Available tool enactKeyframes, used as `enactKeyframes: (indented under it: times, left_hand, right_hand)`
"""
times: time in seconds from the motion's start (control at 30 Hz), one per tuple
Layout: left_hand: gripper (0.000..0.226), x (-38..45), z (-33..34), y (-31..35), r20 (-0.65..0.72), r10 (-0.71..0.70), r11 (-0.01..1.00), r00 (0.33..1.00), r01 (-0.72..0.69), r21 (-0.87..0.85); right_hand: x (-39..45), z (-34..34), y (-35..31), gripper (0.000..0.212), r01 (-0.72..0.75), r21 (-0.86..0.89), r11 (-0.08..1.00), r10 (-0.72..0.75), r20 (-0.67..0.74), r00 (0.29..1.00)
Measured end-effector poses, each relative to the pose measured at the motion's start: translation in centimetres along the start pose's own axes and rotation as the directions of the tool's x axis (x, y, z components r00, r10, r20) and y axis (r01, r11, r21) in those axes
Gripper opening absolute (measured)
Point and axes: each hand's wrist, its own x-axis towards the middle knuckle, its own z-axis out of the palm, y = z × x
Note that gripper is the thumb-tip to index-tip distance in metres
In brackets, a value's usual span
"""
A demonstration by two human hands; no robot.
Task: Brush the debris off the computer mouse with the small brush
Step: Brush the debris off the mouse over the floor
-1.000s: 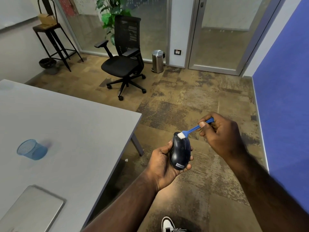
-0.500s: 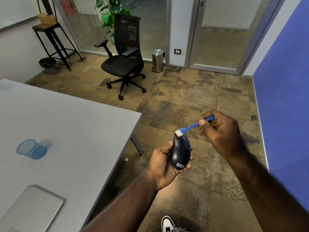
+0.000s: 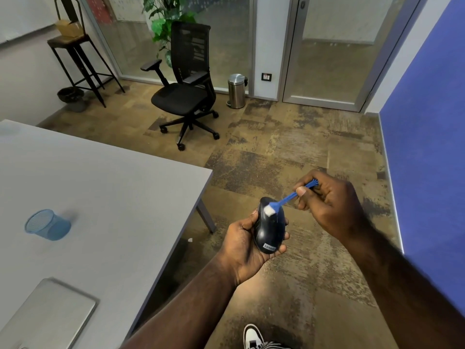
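Bristles (image 3: 269,211) now lower on mouse (image 3: 268,229)

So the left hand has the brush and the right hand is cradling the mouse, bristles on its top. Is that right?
Not quite: the hands are swapped. The head view shows the left hand cradling the mouse and the right hand holding the brush. The bristles are on the mouse's top, as you said.

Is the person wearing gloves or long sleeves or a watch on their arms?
No. The left hand and the right hand are both bare, with no gloves and no rings that show. Both forearms are uncovered right down to the bottom edge of the picture, so no sleeves show. No watch or bracelet shows on either wrist. Fingernails look short and plain.
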Motion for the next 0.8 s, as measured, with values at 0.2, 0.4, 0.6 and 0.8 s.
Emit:
enactKeyframes:
  times: [0.2,0.4,0.6,0.8]
  left_hand:
    - [0.054,0.03,0.03,0.03,0.003,0.002,1.000,1.000,-0.002,0.000]
    - [0.054,-0.07,0.07,-0.02,0.026,0.004,1.000,1.000,-0.004,0.005]
    - [0.055,-0.01,-0.13,0.20,0.017,0.010,1.000,1.000,-0.010,-0.007]
    - [0.056,0.05,-0.19,0.22,0.018,0.013,1.000,1.000,-0.013,-0.023]
  right_hand:
    - [-0.39,-0.09,0.10,0.012,0.015,0.052,0.999,-0.018,0.061,0.998]
    - [0.10,-0.05,0.42,0.019,0.001,-0.066,0.998,-0.007,-0.083,0.997]
    - [-0.23,-0.46,0.69,0.012,0.001,0.032,0.999,0.000,-0.014,1.000]
    - [-0.48,-0.32,0.74,0.011,0.007,0.060,0.998,-0.006,-0.022,1.000]
